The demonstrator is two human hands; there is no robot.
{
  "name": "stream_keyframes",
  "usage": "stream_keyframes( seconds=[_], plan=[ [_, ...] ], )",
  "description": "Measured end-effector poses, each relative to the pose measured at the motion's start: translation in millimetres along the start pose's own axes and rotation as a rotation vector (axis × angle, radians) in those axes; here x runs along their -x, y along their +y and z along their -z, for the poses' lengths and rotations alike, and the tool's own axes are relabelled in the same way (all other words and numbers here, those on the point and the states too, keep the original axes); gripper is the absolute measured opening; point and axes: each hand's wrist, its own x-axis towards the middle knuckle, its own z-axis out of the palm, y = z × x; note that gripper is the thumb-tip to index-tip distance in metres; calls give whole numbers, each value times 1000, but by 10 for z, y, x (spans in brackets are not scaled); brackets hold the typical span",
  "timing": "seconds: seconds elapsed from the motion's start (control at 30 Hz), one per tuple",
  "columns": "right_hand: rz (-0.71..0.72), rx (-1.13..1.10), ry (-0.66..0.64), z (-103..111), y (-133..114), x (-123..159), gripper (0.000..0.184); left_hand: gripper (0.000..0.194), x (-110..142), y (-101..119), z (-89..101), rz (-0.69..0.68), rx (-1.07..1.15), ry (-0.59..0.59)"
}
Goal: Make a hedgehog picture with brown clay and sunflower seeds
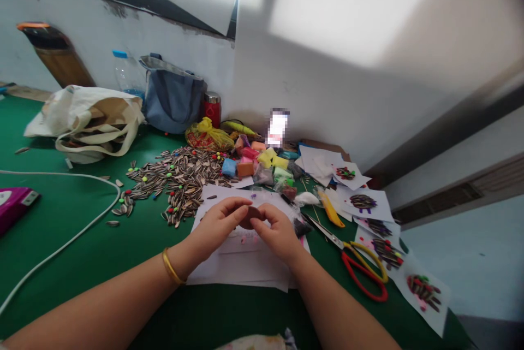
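A flat, round brown piece of modelling clay (249, 219) is held up between both hands above the white paper sheets (241, 271). My left hand (219, 227) pinches its left edge, thumb and fingers closed. On the other side, my right hand (279, 231) grips the right edge with thumb and fingers. Parts of the clay are hidden by the fingers. A large pile of striped sunflower seeds (184, 175), mixed with small coloured balls, lies beyond my left hand. Soft clay packets in many colours, among them a yellow packet (280, 162), are heaped behind the paper.
Scissors (356, 254) with red and yellow handles lie right of the papers. Seed-decorated cards (362, 202) line the right edge. A white bag (98, 120), blue bag (174, 96), bottle (126, 74) and red flask (212, 110) stand behind. A white cable (82, 232) crosses the left side.
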Motion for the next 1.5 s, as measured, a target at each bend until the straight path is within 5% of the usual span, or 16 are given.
stream_keyframes(
  seconds=[0.57,0.87,1.03,1.5],
  plan=[
    [41,0,-29,-1,-44,8,11,28,-28,-20,25,12,-76,24],
    [-143,-226,-46,-10,44,-7,21,29,-45,-44,41,112,99,-70],
    [-68,-51,-28,-7,-23,-3,14,33,-40,-26,33,109,37,-34],
    [-2,-39,-43,-1,8,0,19,32,-35,3,19,64,-4,-13]
  ],
)
